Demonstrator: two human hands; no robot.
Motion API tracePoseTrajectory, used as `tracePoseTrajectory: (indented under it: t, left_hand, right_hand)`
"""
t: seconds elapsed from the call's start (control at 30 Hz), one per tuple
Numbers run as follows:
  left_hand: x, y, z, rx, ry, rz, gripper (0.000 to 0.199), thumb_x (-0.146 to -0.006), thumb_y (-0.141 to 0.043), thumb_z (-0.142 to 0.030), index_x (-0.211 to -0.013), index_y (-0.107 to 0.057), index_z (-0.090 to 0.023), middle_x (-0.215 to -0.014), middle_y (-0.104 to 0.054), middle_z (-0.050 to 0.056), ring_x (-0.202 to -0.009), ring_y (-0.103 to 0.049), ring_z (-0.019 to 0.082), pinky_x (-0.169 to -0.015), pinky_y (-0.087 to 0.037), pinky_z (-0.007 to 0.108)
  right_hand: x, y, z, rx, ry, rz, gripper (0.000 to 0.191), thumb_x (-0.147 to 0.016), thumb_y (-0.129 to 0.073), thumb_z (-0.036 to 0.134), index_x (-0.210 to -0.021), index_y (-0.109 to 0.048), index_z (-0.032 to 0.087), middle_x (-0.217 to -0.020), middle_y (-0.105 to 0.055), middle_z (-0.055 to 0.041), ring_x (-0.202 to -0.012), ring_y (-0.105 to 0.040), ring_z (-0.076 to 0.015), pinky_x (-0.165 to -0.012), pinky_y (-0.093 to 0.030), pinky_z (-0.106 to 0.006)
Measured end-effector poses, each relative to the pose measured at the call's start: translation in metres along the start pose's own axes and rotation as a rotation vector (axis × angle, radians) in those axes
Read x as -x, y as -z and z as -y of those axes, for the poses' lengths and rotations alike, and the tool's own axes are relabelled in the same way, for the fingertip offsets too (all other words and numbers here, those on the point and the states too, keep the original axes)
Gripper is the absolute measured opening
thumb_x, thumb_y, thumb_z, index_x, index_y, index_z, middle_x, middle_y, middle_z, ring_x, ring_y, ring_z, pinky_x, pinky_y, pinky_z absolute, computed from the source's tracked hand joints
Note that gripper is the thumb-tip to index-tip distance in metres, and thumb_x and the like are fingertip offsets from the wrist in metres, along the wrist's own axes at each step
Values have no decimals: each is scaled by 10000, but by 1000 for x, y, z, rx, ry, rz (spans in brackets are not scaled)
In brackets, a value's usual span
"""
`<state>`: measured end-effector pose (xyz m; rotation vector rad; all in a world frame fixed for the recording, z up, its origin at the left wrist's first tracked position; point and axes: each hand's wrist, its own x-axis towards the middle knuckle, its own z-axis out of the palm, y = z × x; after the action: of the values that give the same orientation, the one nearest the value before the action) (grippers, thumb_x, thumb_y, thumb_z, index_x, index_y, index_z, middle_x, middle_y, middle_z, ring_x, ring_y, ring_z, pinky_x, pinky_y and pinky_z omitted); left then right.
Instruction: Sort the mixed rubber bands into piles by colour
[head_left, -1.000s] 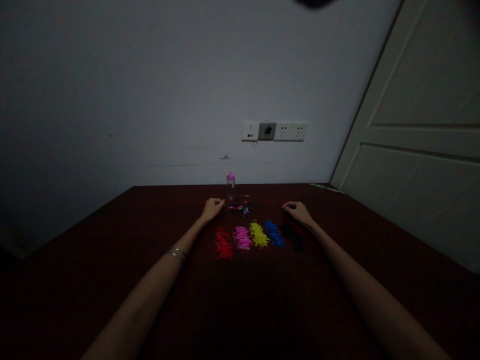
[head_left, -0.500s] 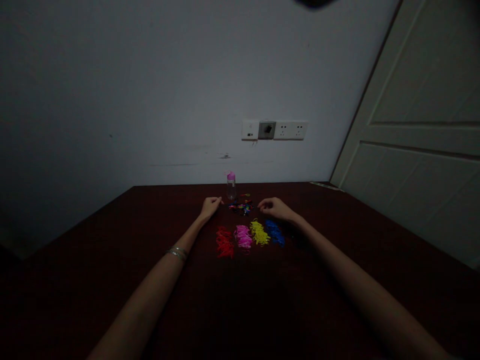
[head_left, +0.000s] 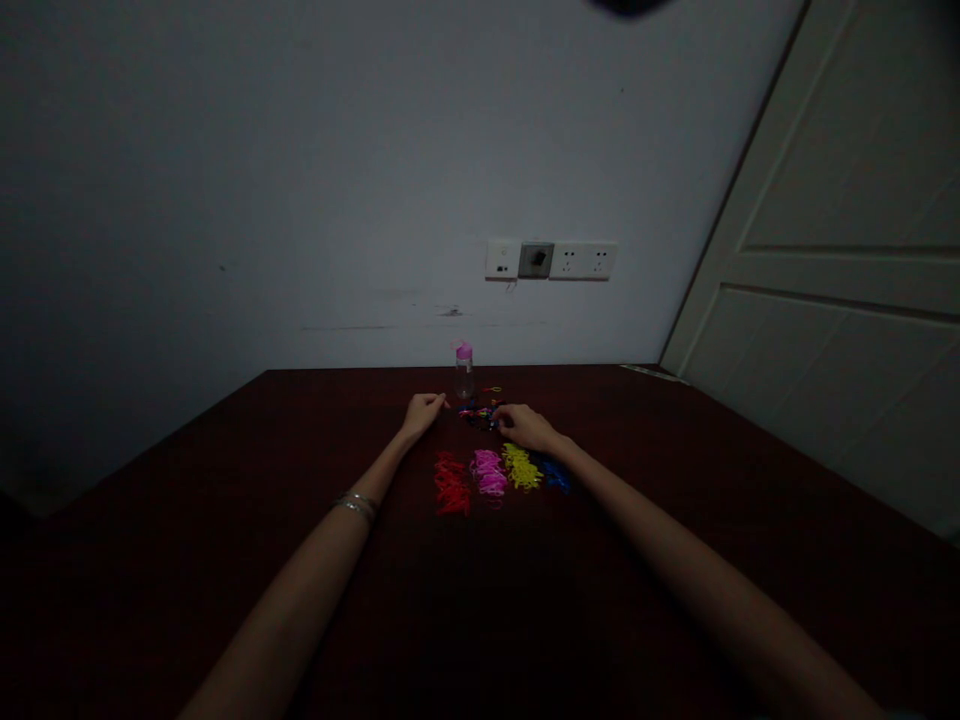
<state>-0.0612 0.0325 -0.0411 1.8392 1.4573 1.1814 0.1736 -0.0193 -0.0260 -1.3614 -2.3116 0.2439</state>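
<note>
Four groups of small bands lie in a row on the dark table: red (head_left: pixel 452 484), pink (head_left: pixel 489 472), yellow (head_left: pixel 521 467) and blue (head_left: pixel 555 474). Behind them is a mixed multicoloured pile (head_left: pixel 477 414). My right hand (head_left: pixel 523 426) reaches to the right side of this pile, fingers bent and touching it; its forearm partly covers the blue group. Left of the pile rests my left hand (head_left: pixel 424 412), its fingers pressed together; anything between them is too small to make out.
A clear bottle with a pink lid (head_left: pixel 464 370) stands behind the pile. Beside it lies a small red and yellow loop (head_left: pixel 492 389). Wall sockets (head_left: pixel 551 261) are above the back edge of the table (head_left: pixel 360 640). A pale door (head_left: pixel 832 260) is at the right.
My right hand has moved left onto the edge of the mixed pile, and its wrist now overlaps the blue group. My left hand has stayed nearly still.
</note>
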Motion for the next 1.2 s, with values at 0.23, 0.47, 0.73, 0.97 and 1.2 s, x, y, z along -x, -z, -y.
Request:
tracePoseTrajectory:
  t: [0.23, 0.47, 0.73, 0.97, 1.2]
  left_hand:
    - [2, 1, -3, -14, -22, 0, 438, -717, -416, -459, -668, -660, -99, -400, -443, -22, -441, -395, 99, -493, -286, 219]
    - [2, 0, -3, -24, -19, -6, 429, -713, -420, -451, -662, -662, -100, -412, -461, -15, -458, -410, 106, -499, -287, 220]
    - [6, 0, -9, 1, 6, -15, 420, -696, -447, -454, -653, -667, -98, -413, -476, -9, -471, -430, 111, -498, -297, 219]
    - [7, 1, -10, 68, 3, -5, 385, -673, -477, -432, -664, -665, -96, -430, -490, -7, -479, -436, 106, -491, -308, 213]
    - [2, -4, -1, 41, -114, 44, 283, -638, -532, -346, -695, -656, -98, -601, -583, 20, -561, -476, 107, -537, -344, 205]
  right_hand:
    - [3, 11, -16, -141, 31, -30, 259, -707, -475, 166, -931, -604, 170, -760, -625, -28, -635, -540, -110, -590, -381, -200]
    - [37, 56, -60, -388, -99, -13, 291, -648, -520, 211, -914, -590, 116, -709, -601, -28, -616, -531, -115, -582, -412, -222]
    - [69, 75, -82, -486, -283, 199, 304, -623, -574, 256, -898, -597, 127, -723, -621, -40, -560, -522, -104, -497, -394, -207]
    - [71, 55, -102, -520, -343, -10, 285, -646, -548, 302, -857, -617, 125, -688, -625, -38, -528, -512, -100, -457, -367, -198]
    - [72, 38, -119, -473, -353, -239, 281, -653, -539, 342, -784, -645, 117, -675, -639, -57, -570, -539, -130, -525, -405, -224]
